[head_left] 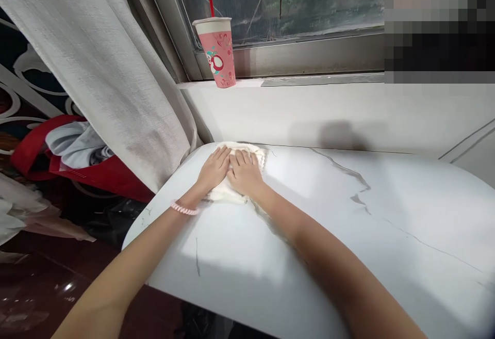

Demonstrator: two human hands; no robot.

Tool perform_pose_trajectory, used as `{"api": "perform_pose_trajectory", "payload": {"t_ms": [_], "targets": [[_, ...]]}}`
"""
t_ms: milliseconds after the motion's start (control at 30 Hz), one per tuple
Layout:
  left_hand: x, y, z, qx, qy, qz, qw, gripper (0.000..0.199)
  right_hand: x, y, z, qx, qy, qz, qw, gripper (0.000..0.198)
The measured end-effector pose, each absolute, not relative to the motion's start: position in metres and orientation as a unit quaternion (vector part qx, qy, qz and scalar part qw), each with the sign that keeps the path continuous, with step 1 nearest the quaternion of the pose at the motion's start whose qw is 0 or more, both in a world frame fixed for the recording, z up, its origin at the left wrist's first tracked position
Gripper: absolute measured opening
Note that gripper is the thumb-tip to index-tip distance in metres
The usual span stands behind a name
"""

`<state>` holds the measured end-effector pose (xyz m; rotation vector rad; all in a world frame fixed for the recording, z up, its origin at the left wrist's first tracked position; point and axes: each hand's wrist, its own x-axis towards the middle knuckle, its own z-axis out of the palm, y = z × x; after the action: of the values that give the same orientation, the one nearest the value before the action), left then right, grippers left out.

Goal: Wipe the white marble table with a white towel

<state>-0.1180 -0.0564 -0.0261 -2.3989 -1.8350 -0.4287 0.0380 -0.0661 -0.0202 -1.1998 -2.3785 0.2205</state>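
A cream-white cloth [228, 193] lies spread on the white marbled tabletop [240, 256], close to its far left edge by the wall. My left hand [213, 168] rests flat on the cloth's left part, fingers stretched forward. Beside it, my right hand [246, 174] presses flat on the middle of the same cloth, its fingers slightly spread. The two hands nearly touch at the thumbs. A pink coiled band [184, 208] circles my left wrist. Part of the cloth is hidden under both hands.
A pink paper cup [222, 60] with a red straw stands on the window ledge [309, 79]. At the left hangs a pale curtain [127, 86], its lower end by the table. A red bag [104, 176] holding clothes sits behind it.
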Motion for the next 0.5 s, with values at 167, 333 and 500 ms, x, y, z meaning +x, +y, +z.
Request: {"api": "perform_pose_trajectory", "payload": {"t_ms": [167, 333, 500], "targets": [[-0.104, -0.135, -0.023, -0.777, -0.623, -0.089, 0.015, 0.057, 0.059, -0.132, -0.020, -0.394, -0.883, 0.086, 0.239, 0.055], [-0.088, -0.220, -0.032, -0.813, -0.570, -0.088, 0.081, 0.055, 0.098, -0.194, -0.014, -0.315, -0.916, 0.106, 0.226, 0.057], [-0.068, -0.270, -0.034, -0.832, -0.521, -0.140, 0.131, 0.051, 0.134, -0.223, -0.009, -0.232, -0.938, 0.108, 0.232, 0.057]]}}
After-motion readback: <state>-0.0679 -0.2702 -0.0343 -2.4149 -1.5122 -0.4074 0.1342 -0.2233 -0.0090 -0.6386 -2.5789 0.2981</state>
